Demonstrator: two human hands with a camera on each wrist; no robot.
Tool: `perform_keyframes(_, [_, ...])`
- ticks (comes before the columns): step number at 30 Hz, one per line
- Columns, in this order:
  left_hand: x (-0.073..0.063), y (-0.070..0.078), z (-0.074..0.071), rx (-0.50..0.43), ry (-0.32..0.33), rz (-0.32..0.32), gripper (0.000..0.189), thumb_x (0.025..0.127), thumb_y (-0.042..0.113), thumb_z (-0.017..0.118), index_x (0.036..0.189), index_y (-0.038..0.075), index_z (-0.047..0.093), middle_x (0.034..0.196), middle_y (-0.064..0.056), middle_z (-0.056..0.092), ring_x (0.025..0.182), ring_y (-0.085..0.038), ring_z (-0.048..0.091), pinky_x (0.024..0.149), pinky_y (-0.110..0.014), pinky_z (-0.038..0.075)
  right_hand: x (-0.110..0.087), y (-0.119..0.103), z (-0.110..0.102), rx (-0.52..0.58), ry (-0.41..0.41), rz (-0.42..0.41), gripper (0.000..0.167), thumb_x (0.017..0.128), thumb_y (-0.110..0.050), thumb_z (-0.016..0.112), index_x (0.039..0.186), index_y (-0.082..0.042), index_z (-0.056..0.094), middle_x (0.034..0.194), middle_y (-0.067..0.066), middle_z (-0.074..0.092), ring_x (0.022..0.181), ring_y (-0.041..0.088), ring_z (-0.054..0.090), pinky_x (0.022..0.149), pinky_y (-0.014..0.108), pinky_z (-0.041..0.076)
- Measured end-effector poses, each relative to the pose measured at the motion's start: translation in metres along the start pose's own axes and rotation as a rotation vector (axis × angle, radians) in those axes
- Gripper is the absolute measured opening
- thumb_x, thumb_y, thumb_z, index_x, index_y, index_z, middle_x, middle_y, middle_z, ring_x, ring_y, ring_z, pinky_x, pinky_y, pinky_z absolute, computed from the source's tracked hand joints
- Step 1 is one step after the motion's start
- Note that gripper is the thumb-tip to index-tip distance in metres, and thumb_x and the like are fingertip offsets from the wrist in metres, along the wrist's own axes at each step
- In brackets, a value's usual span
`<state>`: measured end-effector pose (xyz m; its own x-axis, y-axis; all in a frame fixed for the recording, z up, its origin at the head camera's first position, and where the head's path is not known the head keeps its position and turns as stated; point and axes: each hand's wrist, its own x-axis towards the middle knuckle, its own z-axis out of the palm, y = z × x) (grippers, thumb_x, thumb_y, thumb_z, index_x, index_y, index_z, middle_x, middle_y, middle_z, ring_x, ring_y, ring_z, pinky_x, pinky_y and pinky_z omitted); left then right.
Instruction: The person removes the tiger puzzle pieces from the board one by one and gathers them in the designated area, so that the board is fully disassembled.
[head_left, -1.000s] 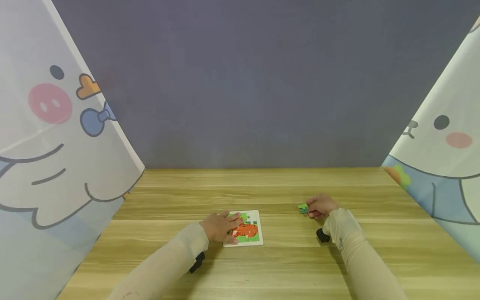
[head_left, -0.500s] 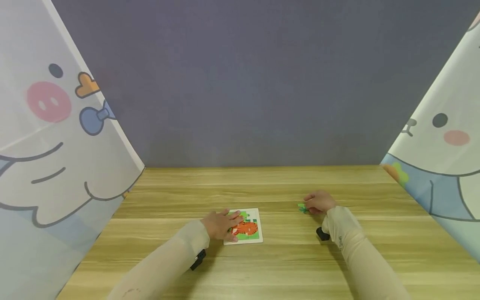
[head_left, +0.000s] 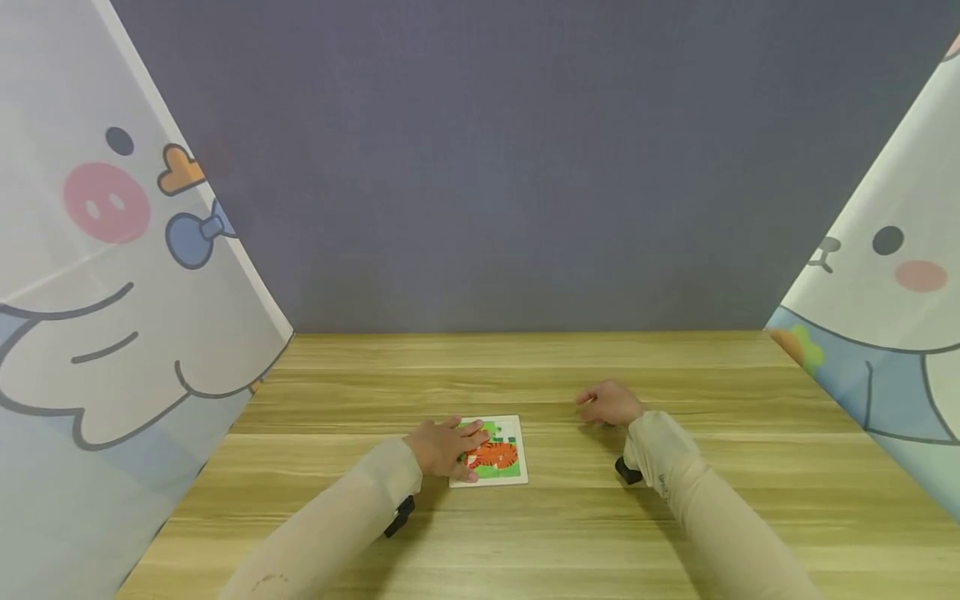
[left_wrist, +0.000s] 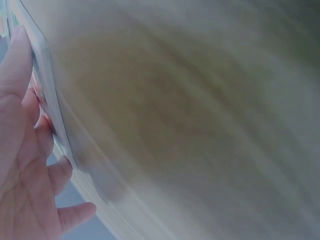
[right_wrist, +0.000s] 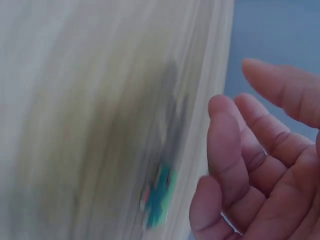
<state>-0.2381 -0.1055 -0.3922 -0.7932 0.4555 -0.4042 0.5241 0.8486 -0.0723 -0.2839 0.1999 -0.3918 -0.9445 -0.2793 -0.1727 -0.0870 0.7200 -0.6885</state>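
Observation:
My left hand [head_left: 444, 450] lies with fingers spread over the left part of a white-framed jigsaw puzzle [head_left: 501, 460] showing an orange striped animal on green. A white gap shows near the puzzle's upper right corner. In the left wrist view, the fingers [left_wrist: 44, 137] rest along the frame's edge. Away to the right, my right hand [head_left: 611, 404] is over the table, its fingers loosely bent and holding nothing. A green and teal puzzle piece [right_wrist: 160, 200] lies on the wood near these fingers in the right wrist view; the hand hides it from the head view.
The wood-grain table [head_left: 360, 375] runs back to a plain dark grey wall [head_left: 480, 167]. Panels with cartoon animals stand along its left side [head_left: 150, 317] and right side [head_left: 885, 333]. A black wrist device [head_left: 628, 471] sits below the right cuff.
My right hand has come off the puzzle piece it was touching and shifted left, now covering it in the head view. The left hand and the puzzle stay in place.

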Motion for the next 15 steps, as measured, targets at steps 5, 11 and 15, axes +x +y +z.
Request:
perform_keyframes(5, [0.001, 0.0, 0.0, -0.008, -0.009, 0.002, 0.076, 0.09, 0.061, 0.056, 0.157, 0.034, 0.032, 0.163, 0.015, 0.023, 0.15, -0.02, 0.024, 0.115, -0.05, 0.033, 0.005, -0.006, 0.013, 0.005, -0.016, -0.079, 0.028, 0.083, -0.001, 0.071, 0.108, 0.011, 0.068, 0.088, 0.01, 0.072, 0.058, 0.01, 0.06, 0.058, 0.027, 0.053])
perform_keyframes(11, [0.0, 0.001, -0.001, -0.006, -0.016, 0.0, 0.076, 0.09, 0.061, 0.057, 0.157, 0.035, 0.031, 0.163, 0.015, 0.022, 0.15, -0.019, 0.024, 0.115, -0.05, 0.033, 0.012, -0.014, 0.029, -0.05, -0.045, -0.173, 0.024, 0.081, -0.002, 0.074, 0.103, 0.005, 0.071, 0.082, 0.003, 0.069, 0.067, 0.008, 0.058, 0.065, 0.026, 0.051])
perform_keyframes(15, [-0.001, 0.001, -0.002, 0.0, -0.013, -0.008, 0.076, 0.09, 0.061, 0.057, 0.157, 0.035, 0.032, 0.163, 0.016, 0.023, 0.15, -0.019, 0.025, 0.115, -0.048, 0.034, 0.013, -0.022, 0.037, -0.061, -0.08, -0.21, 0.026, 0.084, -0.002, 0.073, 0.109, 0.004, 0.071, 0.083, 0.001, 0.066, 0.07, 0.01, 0.051, 0.068, 0.029, 0.047])
